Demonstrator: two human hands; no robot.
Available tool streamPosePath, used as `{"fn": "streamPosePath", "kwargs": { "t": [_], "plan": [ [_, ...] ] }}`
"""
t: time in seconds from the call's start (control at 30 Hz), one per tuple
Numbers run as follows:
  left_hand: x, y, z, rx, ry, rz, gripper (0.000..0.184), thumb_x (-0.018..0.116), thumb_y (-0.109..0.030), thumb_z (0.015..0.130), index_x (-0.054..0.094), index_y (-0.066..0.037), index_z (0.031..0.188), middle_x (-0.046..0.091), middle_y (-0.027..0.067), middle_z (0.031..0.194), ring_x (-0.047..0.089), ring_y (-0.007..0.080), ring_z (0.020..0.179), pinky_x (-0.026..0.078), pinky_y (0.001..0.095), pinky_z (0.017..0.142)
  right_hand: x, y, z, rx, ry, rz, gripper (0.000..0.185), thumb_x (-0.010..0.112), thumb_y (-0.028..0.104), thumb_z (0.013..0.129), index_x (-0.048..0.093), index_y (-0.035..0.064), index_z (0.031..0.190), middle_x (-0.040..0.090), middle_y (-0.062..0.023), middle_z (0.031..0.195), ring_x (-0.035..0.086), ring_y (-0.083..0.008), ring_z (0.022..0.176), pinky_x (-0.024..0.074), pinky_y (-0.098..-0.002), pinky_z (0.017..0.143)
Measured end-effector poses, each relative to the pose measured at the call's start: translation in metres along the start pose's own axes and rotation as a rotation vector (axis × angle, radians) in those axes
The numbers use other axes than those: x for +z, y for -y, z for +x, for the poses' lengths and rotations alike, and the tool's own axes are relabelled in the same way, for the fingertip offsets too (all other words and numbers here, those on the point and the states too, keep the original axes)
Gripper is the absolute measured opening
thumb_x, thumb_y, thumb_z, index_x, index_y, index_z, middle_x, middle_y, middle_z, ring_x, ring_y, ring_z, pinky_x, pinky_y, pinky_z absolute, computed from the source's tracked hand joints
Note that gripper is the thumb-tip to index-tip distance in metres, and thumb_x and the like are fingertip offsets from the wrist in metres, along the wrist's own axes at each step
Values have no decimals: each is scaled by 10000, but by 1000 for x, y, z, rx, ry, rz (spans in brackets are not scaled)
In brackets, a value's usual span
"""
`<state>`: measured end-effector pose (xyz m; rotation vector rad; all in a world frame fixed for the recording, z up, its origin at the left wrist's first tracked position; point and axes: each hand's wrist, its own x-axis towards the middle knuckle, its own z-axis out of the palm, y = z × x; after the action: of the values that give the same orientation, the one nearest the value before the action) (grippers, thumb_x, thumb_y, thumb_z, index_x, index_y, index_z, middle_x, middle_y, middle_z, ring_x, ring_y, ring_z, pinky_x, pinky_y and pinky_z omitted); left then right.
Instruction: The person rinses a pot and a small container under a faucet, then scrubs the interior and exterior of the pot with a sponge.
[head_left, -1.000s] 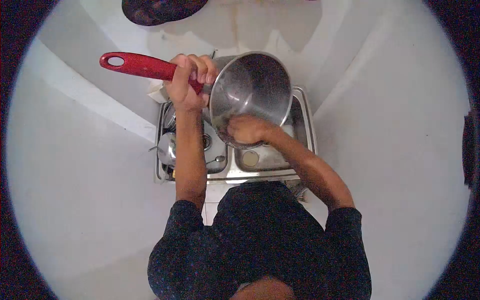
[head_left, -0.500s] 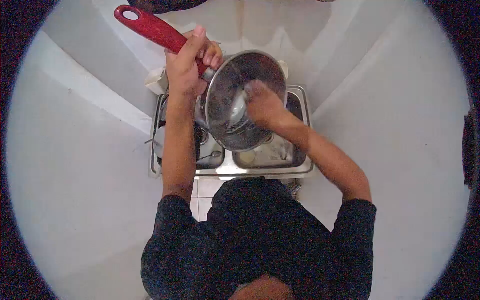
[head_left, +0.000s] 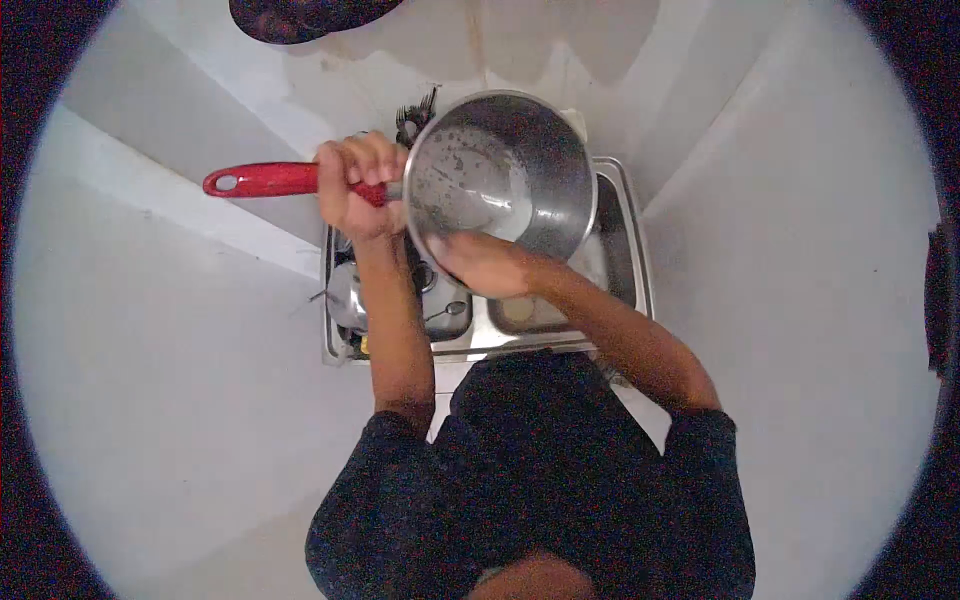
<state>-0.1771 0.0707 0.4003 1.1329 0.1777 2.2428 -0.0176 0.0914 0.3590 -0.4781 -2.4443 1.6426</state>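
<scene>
A steel pot point(head_left: 540, 170) with a red handle point(head_left: 270, 179) is tilted above a double sink point(head_left: 485, 335), its open inside facing me. My left hand point(head_left: 362, 185) is wrapped round the handle close to the pot. My right hand point(head_left: 480, 262) is at the lower left rim, partly inside the pot. Its fingers are smeared by motion, and whether anything is under them is hidden. Water spots and a whitish wet patch show on the pot's inner wall.
A spoon point(head_left: 447, 311) and a metal vessel point(head_left: 347, 297) lie in the left basin. Forks point(head_left: 415, 115) stand behind the pot. A dark pan point(head_left: 310, 15) is at the top. Walls point(head_left: 790, 260) close in on both sides.
The handle swung up and then back to nearly level. My right hand went up to the pot's middle, then back down to its lower left edge. The forks have come into view.
</scene>
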Motion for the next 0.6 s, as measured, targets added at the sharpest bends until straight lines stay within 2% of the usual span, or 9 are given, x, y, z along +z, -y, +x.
{"fn": "streamPosePath", "kwargs": {
  "t": [0.07,0.13,0.23,0.33,0.43,0.5,0.6],
  "plan": [
    [-12,-15,2,5,-26,-27,419,418,-307,1010,372,-112,641,383,29,578,389,171,561,355,310,527,-14,2,-19,142,271,-450,574,348,469,992,619,-32,1068,639,-269,1076,625,-375,995,448,-472,920],
    [-21,-22,5,-17,-14,-58,440,399,-338,1019,376,-118,638,377,20,567,382,162,554,352,302,525,-22,20,-41,250,204,-797,608,359,496,973,670,-23,917,642,-288,988,634,-410,967,485,-508,846],
    [-34,-27,12,-60,-61,-97,459,409,-372,1016,391,-125,629,370,5,548,372,154,548,350,299,521,-44,55,-62,121,241,-960,574,441,499,937,689,-9,838,664,-254,907,666,-371,888,523,-488,766],
    [-47,-19,22,-176,-22,-215,466,426,-383,1009,396,-127,621,372,0,545,365,151,545,347,295,521,-44,43,-81,-189,295,-1025,551,514,503,898,685,-20,881,670,-241,888,671,-373,835,546,-469,714],
    [-42,-8,28,-264,-63,-258,467,451,-395,997,408,-122,621,379,-3,548,364,150,552,337,296,513,-15,35,-75,-108,290,-1083,571,574,516,858,655,-43,940,660,-249,944,660,-384,878,538,-462,788],
    [-41,-19,32,-272,-29,-264,460,451,-389,1000,429,-117,630,388,-7,550,370,150,558,335,298,511,16,63,-66,-69,191,-847,579,578,509,868,619,-47,1024,634,-256,1036,640,-386,967,517,-456,864],
    [-27,-18,31,-257,-19,-184,449,437,-374,1009,443,-114,643,395,-4,556,374,151,560,339,298,520,59,50,-38,-298,-421,-618,630,542,555,875,601,-38,1080,606,-280,1077,618,-397,1013,483,-467,917]
  ]
}}
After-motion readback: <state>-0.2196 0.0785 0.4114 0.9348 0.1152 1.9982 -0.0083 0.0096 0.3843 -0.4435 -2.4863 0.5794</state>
